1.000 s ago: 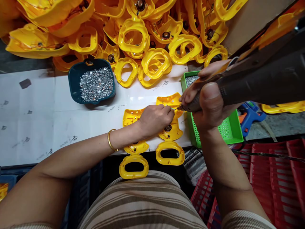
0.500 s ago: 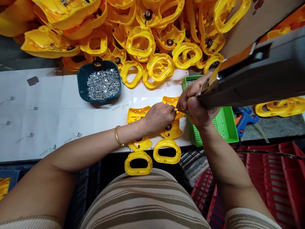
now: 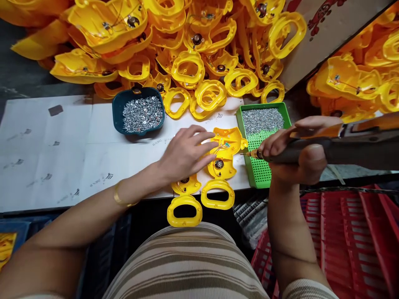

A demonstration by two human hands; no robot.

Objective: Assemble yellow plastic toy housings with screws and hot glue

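Observation:
My right hand (image 3: pixel 299 149) is wrapped round an electric screwdriver (image 3: pixel 343 147), whose thin tip points left over the edge of the green basket (image 3: pixel 262 178). With fingers spread, my left hand (image 3: pixel 190 151) hovers at the left side of a yellow plastic shell (image 3: pixel 229 139); whether a fingertip touches it I cannot tell. Wires, a small board and a round speaker (image 3: pixel 219 164) show inside that shell, and an oval yellow handle ring (image 3: pixel 217 194) extends from its near end. A second yellow shell (image 3: pixel 187 185) is mostly covered by my left hand.
Many screws fill a dark teal bin (image 3: pixel 116 116) at the left, and more screws (image 3: pixel 263 120) lie in the green basket. Yellow shells (image 3: pixel 187 68) are heaped along the back beside a cardboard panel (image 3: pixel 311 45). Red crates (image 3: pixel 343 232) stand below at right.
My left hand has moved left off the shell, and its fingers have spread. My right hand has drawn the screwdriver right and away from the shell.

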